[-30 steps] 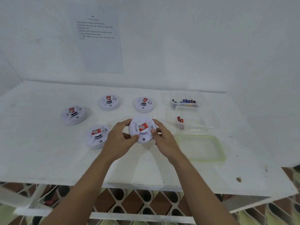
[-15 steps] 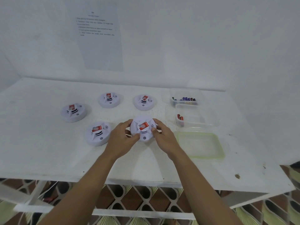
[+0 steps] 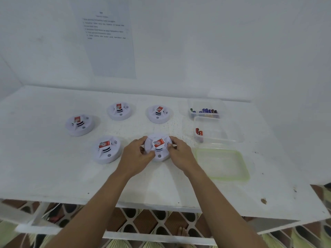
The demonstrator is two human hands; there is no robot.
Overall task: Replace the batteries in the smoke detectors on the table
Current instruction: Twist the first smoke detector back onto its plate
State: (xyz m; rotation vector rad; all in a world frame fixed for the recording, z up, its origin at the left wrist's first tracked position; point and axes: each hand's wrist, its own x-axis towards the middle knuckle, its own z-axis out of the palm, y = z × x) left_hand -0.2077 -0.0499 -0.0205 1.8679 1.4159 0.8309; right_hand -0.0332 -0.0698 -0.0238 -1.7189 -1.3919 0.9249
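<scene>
Centre frame: I am seeing left hand (image 3: 136, 155) and right hand (image 3: 181, 152) still gripping opposite edges of the round white plastic red-labelled smoke detector (image 3: 159, 154), barely shifting on the white table (image 3: 53, 167), its opening seemingly only starting.

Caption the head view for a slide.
Left hand and right hand grip a smoke detector on the white table, near a clear container.
</scene>
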